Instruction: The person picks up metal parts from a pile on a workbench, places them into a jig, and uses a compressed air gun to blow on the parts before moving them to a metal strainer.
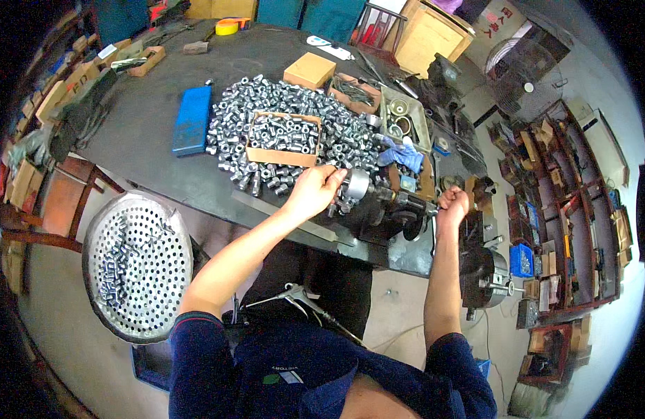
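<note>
A small bench machine with a silver round chuck (356, 185) and a dark body (401, 213) stands at the table's front edge. My left hand (314, 192) is closed at the chuck's left face, its fingertips pinched together; whatever they hold is hidden. At the machine's right end my right hand (453, 204) makes a fist beside a short rod, and its grip hides what is inside. Behind the chuck spreads a large heap of shiny metal fittings (232, 115). An open cardboard box (283, 159) full of similar fittings sits in the heap.
A perforated round metal tray (170, 279) with more fittings rests at the left below table height. On the dark table (155, 77) are a blue box (192, 120), a closed cardboard box (309, 70) and a blue glove (404, 155). Shelves (574, 209) line the right wall.
</note>
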The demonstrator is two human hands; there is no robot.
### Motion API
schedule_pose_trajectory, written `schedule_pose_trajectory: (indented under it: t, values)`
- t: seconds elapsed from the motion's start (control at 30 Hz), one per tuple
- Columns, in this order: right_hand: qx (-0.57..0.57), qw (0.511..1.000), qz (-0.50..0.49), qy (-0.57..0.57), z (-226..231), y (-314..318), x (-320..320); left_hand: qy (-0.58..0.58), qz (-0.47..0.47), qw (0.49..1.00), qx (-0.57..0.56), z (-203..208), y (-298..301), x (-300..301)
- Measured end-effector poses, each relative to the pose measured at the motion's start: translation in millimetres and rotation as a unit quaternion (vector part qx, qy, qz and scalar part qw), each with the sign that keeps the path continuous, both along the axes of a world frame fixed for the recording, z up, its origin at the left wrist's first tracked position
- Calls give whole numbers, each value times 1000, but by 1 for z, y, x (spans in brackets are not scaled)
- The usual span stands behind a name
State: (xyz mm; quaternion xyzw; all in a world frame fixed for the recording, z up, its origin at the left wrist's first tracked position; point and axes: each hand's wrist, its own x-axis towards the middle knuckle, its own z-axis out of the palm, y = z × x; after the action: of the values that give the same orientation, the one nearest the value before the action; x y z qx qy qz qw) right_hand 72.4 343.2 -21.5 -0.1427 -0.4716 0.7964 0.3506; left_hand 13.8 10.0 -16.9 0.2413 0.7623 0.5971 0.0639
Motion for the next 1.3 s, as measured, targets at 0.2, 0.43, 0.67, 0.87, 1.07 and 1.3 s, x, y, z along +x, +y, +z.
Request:
schedule_pose_trajectory:
  t: [0.2,0.43,0.67,0.87,1.07,1.3]
  values:
    - [251,944,-140,-163,-134,49,10,116,46,992,-23,-5,14,1]
    - [-70,994,43,-76,-49,-37,92,152,101,983,-9,-1,9,7]
    - [-57,979,-73,-183,-93,-10,45,123,76,989,-13,6,11,7]
    - [145,988,-38,-21,-31,5,0,-28,12,1000,6,9,8,3]
    - [58,990,-27,123,10,-44,75,-98,11,994,49,12,1,9]
    - [-49,998,42,-27,-79,-28,107,-70,48,995,62,12,-12,-7]
